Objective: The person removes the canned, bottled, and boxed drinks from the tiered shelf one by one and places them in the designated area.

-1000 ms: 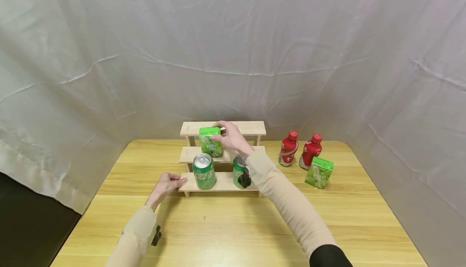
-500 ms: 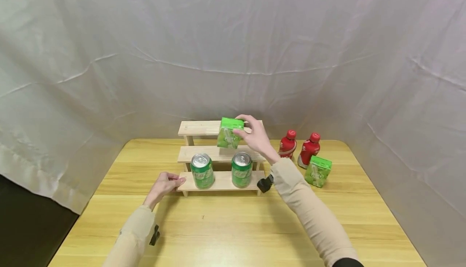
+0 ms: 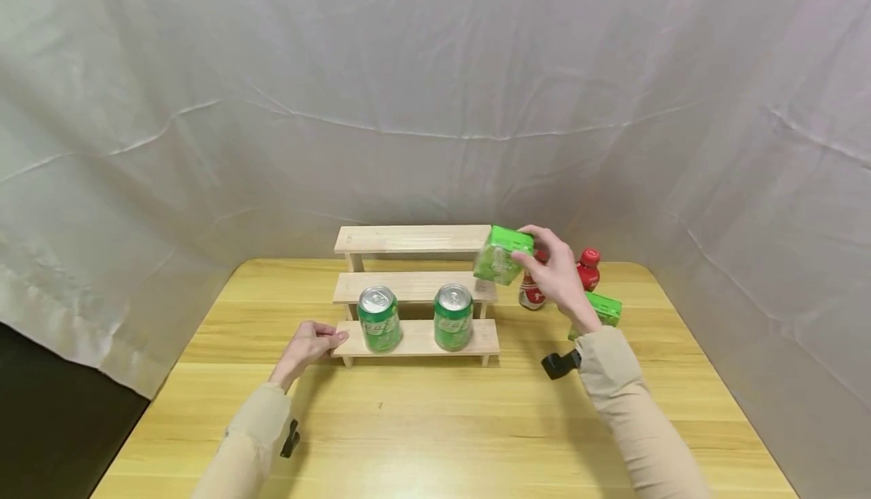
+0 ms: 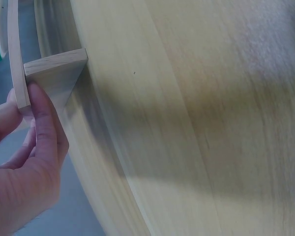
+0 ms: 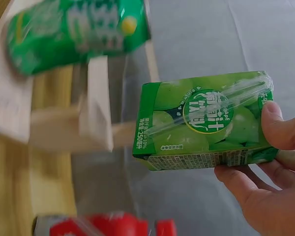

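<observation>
My right hand (image 3: 556, 268) grips a green juice box (image 3: 503, 255) with grapes printed on it, tilted in the air just right of the shelf's upper steps. In the right wrist view the thumb and fingers hold the end of the juice box (image 5: 206, 118), its straw wrapped on the front. My left hand (image 3: 309, 346) pinches the left end of the lowest step of a three-step wooden shelf (image 3: 415, 287); the left wrist view shows thumb and fingers around the board edge (image 4: 20, 88). Two green cans (image 3: 379, 319) stand upright on that lowest step.
Right of the shelf stand two red bottles (image 3: 589, 269), partly hidden behind my right hand and arm. A second green juice box (image 3: 605, 308) stands on the wooden table (image 3: 422, 431), partly covered by my wrist. Grey cloth (image 3: 435, 106) hangs behind and at the sides.
My right hand has lifted the juice box off the middle step and carried it right, past the shelf's right end. The left hand keeps its place on the lowest step.
</observation>
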Tool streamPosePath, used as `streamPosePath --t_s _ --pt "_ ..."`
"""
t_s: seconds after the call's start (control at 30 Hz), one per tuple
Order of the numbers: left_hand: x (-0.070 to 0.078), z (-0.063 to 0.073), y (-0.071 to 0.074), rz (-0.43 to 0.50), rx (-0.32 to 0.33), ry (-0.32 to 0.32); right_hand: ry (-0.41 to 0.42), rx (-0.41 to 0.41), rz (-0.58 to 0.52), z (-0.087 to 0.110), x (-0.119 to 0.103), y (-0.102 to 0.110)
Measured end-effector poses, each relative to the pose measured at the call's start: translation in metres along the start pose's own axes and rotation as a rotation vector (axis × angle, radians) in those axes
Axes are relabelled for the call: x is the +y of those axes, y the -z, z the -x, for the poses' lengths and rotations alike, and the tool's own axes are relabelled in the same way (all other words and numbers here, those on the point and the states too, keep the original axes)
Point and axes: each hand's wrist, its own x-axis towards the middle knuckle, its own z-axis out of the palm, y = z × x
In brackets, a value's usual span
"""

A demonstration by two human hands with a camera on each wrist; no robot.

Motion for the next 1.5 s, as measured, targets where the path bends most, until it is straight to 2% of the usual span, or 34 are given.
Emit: streamPosePath --t_s 0.17,0.3,0.73,0.9,1.07,1.2,1.37,1.5 --pt "0.001 0.0 0.0 -0.02 0.005 0.003 -0.046 0.012 0.06 0.014 0.023 0.017" --pt "0.002 0.0 0.001 -0.031 0.015 0.008 -0.082 -0.011 0.096 0.024 0.043 0.023" --pt "0.003 0.002 0.001 -0.036 0.006 0.005 -0.159 -0.034 0.181 0.034 0.097 0.016" --pt "0.003 0.001 0.001 -0.033 0.01 0.002 -0.187 -0.034 0.195 0.036 0.107 0.012" --pt "0.001 0.0 0.0 -0.013 0.01 -0.002 -0.179 -0.026 0.219 0.037 0.111 0.007" --pt "0.001 0.0 0.0 0.021 -0.008 -0.012 -0.187 -0.051 0.222 0.04 0.112 0.006" --pt "0.001 0.001 0.0 0.059 -0.038 -0.016 -0.234 -0.092 0.232 0.041 0.112 0.006" --pt "0.001 0.001 0.001 0.052 -0.036 -0.036 -0.258 -0.129 0.209 0.041 0.11 0.007"
